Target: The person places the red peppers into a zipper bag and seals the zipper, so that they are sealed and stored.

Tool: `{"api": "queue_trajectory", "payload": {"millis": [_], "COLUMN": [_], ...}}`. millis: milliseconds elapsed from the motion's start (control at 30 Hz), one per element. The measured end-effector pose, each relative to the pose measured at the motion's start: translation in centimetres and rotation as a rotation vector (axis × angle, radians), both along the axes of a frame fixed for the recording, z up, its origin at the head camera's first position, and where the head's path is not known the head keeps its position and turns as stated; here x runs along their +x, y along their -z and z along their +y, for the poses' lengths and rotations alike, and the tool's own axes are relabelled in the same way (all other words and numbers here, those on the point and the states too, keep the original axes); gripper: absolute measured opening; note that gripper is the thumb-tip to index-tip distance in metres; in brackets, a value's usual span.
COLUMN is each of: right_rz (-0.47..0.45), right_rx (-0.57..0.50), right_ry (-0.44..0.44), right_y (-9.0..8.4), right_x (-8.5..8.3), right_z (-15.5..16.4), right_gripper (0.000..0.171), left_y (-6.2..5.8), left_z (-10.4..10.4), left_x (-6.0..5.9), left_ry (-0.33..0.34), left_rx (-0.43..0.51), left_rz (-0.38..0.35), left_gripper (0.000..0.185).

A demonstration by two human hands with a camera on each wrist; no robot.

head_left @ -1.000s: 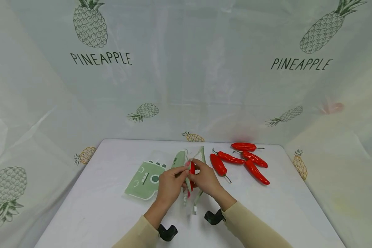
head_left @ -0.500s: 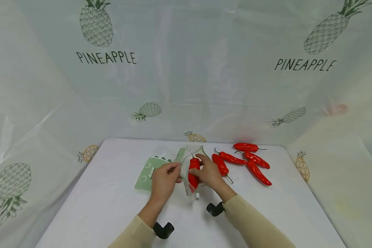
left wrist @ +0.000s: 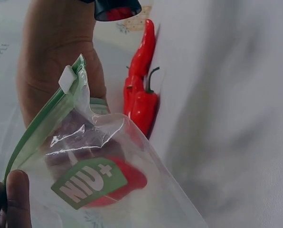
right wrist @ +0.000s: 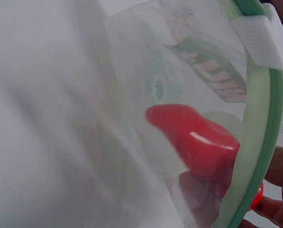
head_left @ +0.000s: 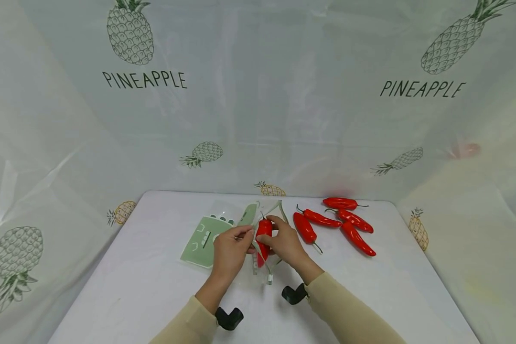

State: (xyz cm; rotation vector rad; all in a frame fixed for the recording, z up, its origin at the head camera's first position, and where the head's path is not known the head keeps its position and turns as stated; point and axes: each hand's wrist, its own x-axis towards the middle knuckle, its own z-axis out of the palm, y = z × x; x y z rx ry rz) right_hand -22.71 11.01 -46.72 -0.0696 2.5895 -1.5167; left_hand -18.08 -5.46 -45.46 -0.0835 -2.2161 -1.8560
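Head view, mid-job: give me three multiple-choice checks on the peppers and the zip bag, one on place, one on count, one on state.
1. Where do the loose red peppers lie on the table?
A. To the right of the hands
B. To the left of the hands
C. On the green card

2. How many red peppers lie loose, outside the bag?
A. Two
B. Four
C. Six

3. How is the zip bag now?
A. Lying flat and sealed
B. Held with its mouth open and a pepper part way in
C. Empty, pushed aside

Answers: 1 A, the cluster lies beyond the right hand. 2 B, four lie there. 3 B, the left hand and right hand hold the green rim apart around the pepper in the bag.
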Motion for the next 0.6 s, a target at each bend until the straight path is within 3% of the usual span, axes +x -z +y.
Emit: {"api": "queue_trajectory", "payload": {"millis": [133, 267, 467, 600], "right_rz": [-0.005, 0.03, 0.185, 0.312], "right_rx": [-0.039, -0.012, 0.029, 0.073], "right_ry": [-0.009, -0.009, 0.011, 0.082], "right_y": [0.0, 0.0, 0.6, 1.1], "right_x": [0.1, 0.4, 0.9, 1.5], "right_z": [0.0, 0.3, 1.3, 1.8], "right_gripper": [0.082, 0.077, 0.062, 0.053], "left_y": [0.2, 0.4, 1.0, 1.2], "left_z": [0.1, 0.0, -0.1, -0.2], "left_x": [-0.2, -0.6, -1.2, -1.4], "left_ry": [-0.008, -0.029, -0.038, -0.034], "left_rx": [-0.004, -0.006, 0.015, -0.008], "left_rz": [-0.006, -0.016, -0.034, -0.047], "left_gripper": [0.018, 0.016, 0.015, 0.018]}}
